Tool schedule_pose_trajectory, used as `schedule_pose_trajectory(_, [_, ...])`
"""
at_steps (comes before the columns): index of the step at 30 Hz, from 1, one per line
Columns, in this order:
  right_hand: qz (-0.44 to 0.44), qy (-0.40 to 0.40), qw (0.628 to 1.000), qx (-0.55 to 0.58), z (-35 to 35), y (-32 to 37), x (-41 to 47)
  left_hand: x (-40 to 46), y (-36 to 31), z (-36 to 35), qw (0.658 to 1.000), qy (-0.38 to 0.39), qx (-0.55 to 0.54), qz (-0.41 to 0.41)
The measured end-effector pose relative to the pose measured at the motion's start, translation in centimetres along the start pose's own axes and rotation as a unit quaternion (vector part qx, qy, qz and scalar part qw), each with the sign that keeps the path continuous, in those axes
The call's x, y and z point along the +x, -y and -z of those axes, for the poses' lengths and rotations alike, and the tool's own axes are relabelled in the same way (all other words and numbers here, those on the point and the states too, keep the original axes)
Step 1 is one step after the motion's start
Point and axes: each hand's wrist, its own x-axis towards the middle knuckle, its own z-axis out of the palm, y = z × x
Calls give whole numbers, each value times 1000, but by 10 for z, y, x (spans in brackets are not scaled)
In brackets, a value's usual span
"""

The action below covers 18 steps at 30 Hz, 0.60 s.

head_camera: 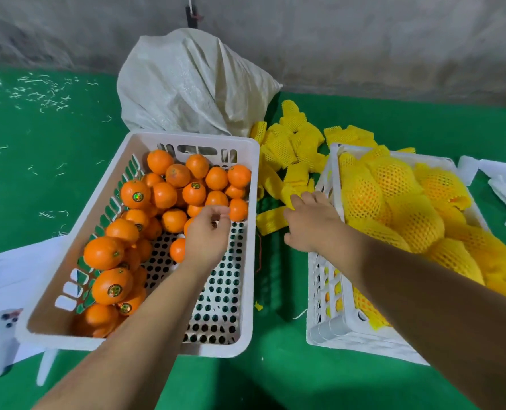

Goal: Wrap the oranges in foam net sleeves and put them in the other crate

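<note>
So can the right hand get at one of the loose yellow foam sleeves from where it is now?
Probably yes. The right hand is already at the near edge of the loose foam sleeves lying between the two crates, fingertips at one sleeve, and nothing lies over the pile.

We see our two forearms bare to the frame's edge, no sleeves; left hand (207, 232) and right hand (311, 223) ungloved, without rings.

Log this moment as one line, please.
left hand: over bare oranges in left crate, holding nothing | right hand: reaching loose sleeves | right crate: wrapped oranges
</note>
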Motion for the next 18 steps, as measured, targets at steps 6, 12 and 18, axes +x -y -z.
schedule_pose_trajectory(6, [-74,165,967,179,-10,7,54,56,40,-17,928,80,349,-103])
schedule_pose_trajectory(12, [-164,149,923,314,-40,-5,101,101,43,-59,805,181,563,-40])
schedule_pose_trajectory(18, [-108,164,928,316,-58,8,132,132,56,-57,732,92,658,-152])
